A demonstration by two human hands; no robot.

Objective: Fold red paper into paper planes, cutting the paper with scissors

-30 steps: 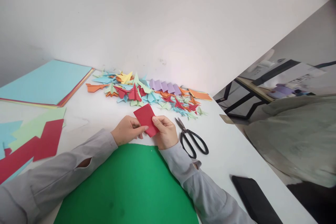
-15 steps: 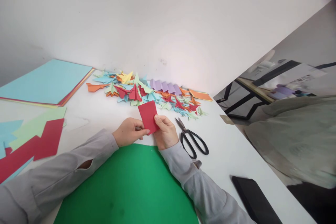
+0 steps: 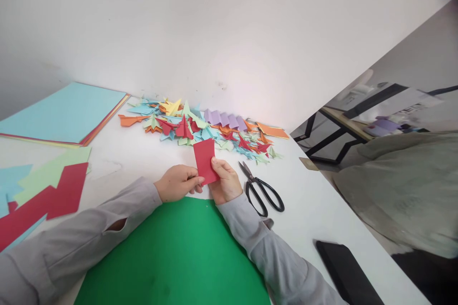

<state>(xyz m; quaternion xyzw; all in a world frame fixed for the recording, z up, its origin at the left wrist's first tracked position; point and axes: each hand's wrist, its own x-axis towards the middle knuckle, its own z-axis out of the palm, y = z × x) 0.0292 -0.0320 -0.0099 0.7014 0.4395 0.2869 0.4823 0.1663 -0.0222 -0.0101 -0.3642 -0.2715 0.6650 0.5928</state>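
Observation:
A small red rectangle of paper (image 3: pixel 204 159) is held up between my two hands, above the far edge of a green sheet (image 3: pixel 179 248). My left hand (image 3: pixel 179 182) pinches its lower left corner between thumb and fingers. Along its right edge, my right hand (image 3: pixel 226 182) grips it, thumb in front and the other fingers behind. Just right of my right hand lie black-handled scissors (image 3: pixel 259 187), blades slightly apart and pointing away. Behind the paper spreads a pile of small folded paper pieces (image 3: pixel 184 127) in several colours, some shaped like planes.
At the back left lies a stack of coloured sheets (image 3: pixel 67 112), light blue on top. Red paper scraps (image 3: pixel 67 190) and green and blue ones lie at the left. A black flat device (image 3: pixel 348 271) rests near the right table edge. A person in pale clothing (image 3: pixel 404 190) is beyond it.
The red paper has turned slightly more upright and narrower to view, its top shifting right. My left hand has moved slightly down at the lower left corner; my right hand stays nearly still.

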